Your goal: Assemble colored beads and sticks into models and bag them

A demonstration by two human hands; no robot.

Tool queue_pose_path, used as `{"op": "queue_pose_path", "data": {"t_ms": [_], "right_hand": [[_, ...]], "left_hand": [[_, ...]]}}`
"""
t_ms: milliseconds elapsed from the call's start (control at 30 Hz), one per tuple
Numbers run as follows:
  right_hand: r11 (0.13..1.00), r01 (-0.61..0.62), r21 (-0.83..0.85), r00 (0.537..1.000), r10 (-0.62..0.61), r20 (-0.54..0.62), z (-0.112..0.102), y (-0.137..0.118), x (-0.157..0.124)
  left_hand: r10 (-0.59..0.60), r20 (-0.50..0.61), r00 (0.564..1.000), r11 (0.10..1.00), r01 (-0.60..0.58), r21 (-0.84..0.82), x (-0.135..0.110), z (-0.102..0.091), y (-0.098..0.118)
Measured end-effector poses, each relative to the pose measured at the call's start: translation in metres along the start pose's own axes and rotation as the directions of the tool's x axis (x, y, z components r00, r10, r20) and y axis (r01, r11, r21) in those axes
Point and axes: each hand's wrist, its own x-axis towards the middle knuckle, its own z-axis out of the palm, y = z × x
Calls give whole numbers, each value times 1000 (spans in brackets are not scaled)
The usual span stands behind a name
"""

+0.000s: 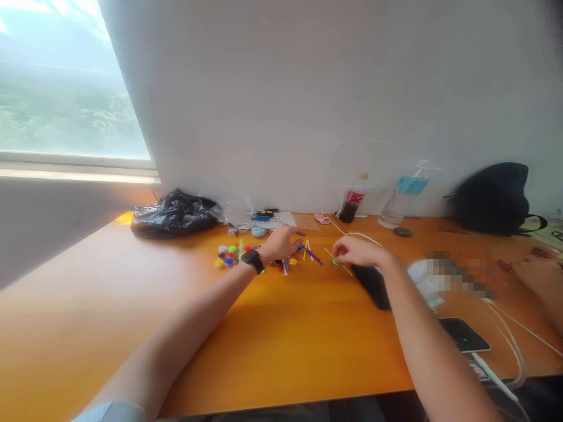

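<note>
My left hand (284, 242), with a dark watch (253, 261) on the wrist, reaches over a spread of small colourful plastic pieces. Its fingers are apart, and I see nothing held in them. Thin rods with a purple rod (313, 257) among them lie just right of its fingertips. My right hand (354, 251) is closed in a pinch at a thin yellow-green stick (346, 270); the fingertips partly hide the contact. Left of the watch sit several round pieces, including a yellow one (219, 264) and a green one (231, 249).
A black plastic bag (176, 214) lies at the back left. A cola bottle (352, 205), a clear water bottle (402, 199) and a black bag (492, 199) stand along the wall. Dark phones (372, 286) and white cables are at right, near another person's hand (534, 275).
</note>
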Motion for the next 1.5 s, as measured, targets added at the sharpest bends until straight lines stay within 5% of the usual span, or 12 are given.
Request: {"op": "queue_pose_path", "data": {"t_ms": [133, 233, 333, 500, 700, 867, 1067, 1200, 1500], "right_hand": [[849, 210, 485, 972, -130, -194, 3, -15, 4], [727, 310, 613, 947, -182, -264, 14, -29, 15], [700, 327, 635, 942, -184, -282, 28, -34, 29], [908, 223, 356, 959, -139, -247, 50, -32, 50], [986, 127, 103, 939, -86, -332, 66, -26, 66], [997, 43, -71, 946, -64, -317, 63, -17, 63], [973, -88, -213, 958, 24, -286, 35, 16, 44], [957, -154, -245, 967, 95, -237, 27, 32, 36], [960, -180, -213, 938, 102, -330, 7, 36, 31]], "left_hand": [[127, -37, 991, 958, -132, -256, 2, -9, 22], [181, -83, 980, 923, -198, -329, 3, -12, 32], [182, -76, 980, 906, -197, -375, 3, -9, 28], [89, 69, 994, 953, -64, -297, -3, 2, 10], [47, 162, 986, 997, -37, -66, -13, 18, -3], [7, 145, 989, 997, -19, 76, -14, 19, -1], [-42, 126, 991, 986, 20, 167, -13, 13, 2], [-48, 116, 992, 987, 29, 155, -12, 13, 3], [-16, -10, 1000, 999, 17, 34, -7, 4, -2]]}}
